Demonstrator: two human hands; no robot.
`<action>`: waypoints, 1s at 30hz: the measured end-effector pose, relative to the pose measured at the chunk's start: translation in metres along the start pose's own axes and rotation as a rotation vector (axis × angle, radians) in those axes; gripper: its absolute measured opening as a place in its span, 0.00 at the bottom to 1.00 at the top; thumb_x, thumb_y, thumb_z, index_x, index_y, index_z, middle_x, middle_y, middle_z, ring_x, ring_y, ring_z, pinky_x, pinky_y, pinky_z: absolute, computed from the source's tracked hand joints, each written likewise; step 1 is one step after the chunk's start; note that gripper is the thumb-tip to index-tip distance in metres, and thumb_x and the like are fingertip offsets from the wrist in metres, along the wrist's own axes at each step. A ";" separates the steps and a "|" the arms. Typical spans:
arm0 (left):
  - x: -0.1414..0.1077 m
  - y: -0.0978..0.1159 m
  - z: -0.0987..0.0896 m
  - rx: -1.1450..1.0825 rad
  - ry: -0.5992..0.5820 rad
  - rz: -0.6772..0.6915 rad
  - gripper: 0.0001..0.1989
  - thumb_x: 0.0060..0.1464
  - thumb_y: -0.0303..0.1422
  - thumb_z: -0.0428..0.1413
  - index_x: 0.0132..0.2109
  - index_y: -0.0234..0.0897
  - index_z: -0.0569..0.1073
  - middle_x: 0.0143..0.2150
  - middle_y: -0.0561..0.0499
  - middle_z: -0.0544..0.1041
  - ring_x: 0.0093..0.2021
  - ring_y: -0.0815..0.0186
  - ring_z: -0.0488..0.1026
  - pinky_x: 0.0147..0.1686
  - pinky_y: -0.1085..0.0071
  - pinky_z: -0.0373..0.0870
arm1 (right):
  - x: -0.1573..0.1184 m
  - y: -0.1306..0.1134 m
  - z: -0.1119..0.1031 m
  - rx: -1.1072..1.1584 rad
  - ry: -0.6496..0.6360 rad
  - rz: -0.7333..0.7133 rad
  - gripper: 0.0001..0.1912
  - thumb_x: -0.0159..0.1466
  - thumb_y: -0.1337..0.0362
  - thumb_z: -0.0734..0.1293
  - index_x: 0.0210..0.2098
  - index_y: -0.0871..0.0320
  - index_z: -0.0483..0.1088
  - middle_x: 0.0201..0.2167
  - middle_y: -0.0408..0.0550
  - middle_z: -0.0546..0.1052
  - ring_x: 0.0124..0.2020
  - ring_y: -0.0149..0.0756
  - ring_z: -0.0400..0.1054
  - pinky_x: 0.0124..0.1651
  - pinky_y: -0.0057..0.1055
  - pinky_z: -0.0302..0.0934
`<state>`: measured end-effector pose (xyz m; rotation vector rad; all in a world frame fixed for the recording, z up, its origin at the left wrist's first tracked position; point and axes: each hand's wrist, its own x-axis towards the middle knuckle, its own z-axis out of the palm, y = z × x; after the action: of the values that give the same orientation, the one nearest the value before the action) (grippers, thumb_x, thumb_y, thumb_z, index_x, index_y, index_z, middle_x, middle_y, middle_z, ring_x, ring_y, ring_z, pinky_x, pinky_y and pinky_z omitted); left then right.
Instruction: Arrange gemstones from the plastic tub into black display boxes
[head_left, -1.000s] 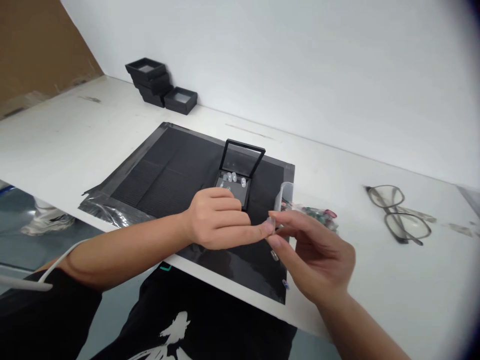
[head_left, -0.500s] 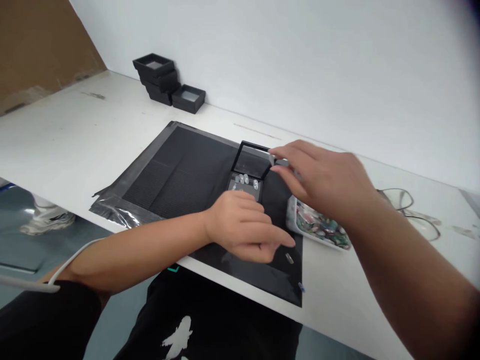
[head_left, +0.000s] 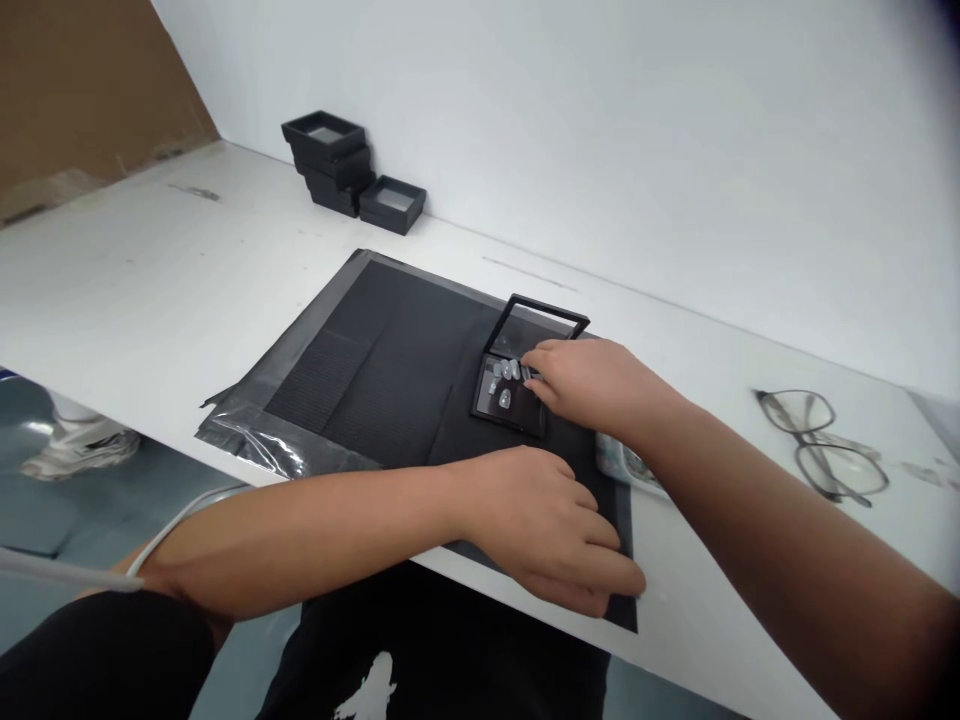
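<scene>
A small black display box (head_left: 516, 420) lies on the black mat (head_left: 375, 370) with its clear framed lid (head_left: 551, 310) raised. Several small clear, glossy pieces (head_left: 505, 400) sit on its dark base. My right hand (head_left: 592, 385) is over the box's right side. Its thumb and forefinger close on a small glossy piece (head_left: 528, 374) beside the others, mostly hidden by the fingers. Down at the mat's near right corner, my left hand (head_left: 555, 530) presses its fingers together, palm down. Whatever lies under or between those fingertips is hidden.
A white tub (head_left: 615, 460) of colourful pieces is partly covered by my right forearm. Eyeglasses (head_left: 821, 440) lie farther right on the white table (head_left: 697, 570). Black boxes (head_left: 326, 160) are stacked by the wall, with one single box (head_left: 392, 205) beside them.
My right hand has lowered from above the tub to the open box with the small piece. My left hand has moved right and nearer to me, covering the loose pieces at the mat's corner.
</scene>
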<state>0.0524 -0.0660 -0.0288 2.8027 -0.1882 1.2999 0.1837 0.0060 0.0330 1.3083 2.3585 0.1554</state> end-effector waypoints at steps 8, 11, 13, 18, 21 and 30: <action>-0.001 0.001 0.003 -0.004 0.018 -0.053 0.12 0.60 0.35 0.52 0.38 0.40 0.80 0.23 0.59 0.78 0.22 0.72 0.70 0.20 0.70 0.58 | -0.004 -0.004 0.001 0.003 -0.006 0.043 0.15 0.69 0.60 0.60 0.47 0.57 0.75 0.46 0.53 0.81 0.40 0.47 0.76 0.29 0.35 0.56; -0.001 0.002 0.004 -0.004 0.045 -0.085 0.11 0.58 0.34 0.52 0.36 0.40 0.80 0.22 0.60 0.77 0.22 0.72 0.69 0.21 0.70 0.59 | -0.010 0.001 0.002 0.037 0.018 0.058 0.18 0.69 0.57 0.61 0.53 0.56 0.73 0.50 0.53 0.80 0.44 0.48 0.75 0.31 0.35 0.57; -0.001 0.002 0.004 -0.006 0.034 -0.093 0.11 0.58 0.34 0.52 0.36 0.40 0.79 0.22 0.60 0.77 0.22 0.72 0.70 0.21 0.69 0.59 | -0.015 0.006 0.002 0.063 0.035 0.077 0.21 0.69 0.56 0.62 0.58 0.54 0.70 0.49 0.52 0.81 0.43 0.47 0.75 0.31 0.34 0.57; 0.000 0.002 0.000 -0.030 -0.062 -0.088 0.13 0.61 0.37 0.51 0.39 0.40 0.80 0.25 0.59 0.79 0.23 0.74 0.70 0.23 0.69 0.59 | -0.019 0.019 0.003 0.109 0.023 0.119 0.20 0.67 0.57 0.63 0.57 0.52 0.72 0.42 0.50 0.82 0.36 0.42 0.75 0.32 0.33 0.56; 0.001 0.002 -0.003 -0.035 -0.120 -0.118 0.14 0.62 0.36 0.49 0.40 0.41 0.80 0.25 0.59 0.79 0.23 0.74 0.69 0.24 0.69 0.59 | -0.016 0.020 0.006 0.147 0.014 0.126 0.19 0.67 0.57 0.61 0.54 0.51 0.74 0.39 0.48 0.82 0.34 0.40 0.74 0.31 0.32 0.55; 0.001 0.002 -0.003 -0.049 -0.150 -0.169 0.13 0.59 0.34 0.50 0.40 0.42 0.80 0.25 0.59 0.79 0.23 0.73 0.70 0.23 0.70 0.58 | -0.023 0.032 0.016 0.294 0.042 0.133 0.20 0.64 0.54 0.63 0.54 0.49 0.75 0.41 0.44 0.81 0.39 0.41 0.74 0.34 0.33 0.59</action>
<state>0.0505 -0.0680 -0.0265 2.8038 0.0126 1.0375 0.2258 0.0029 0.0356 1.6130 2.3959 -0.1307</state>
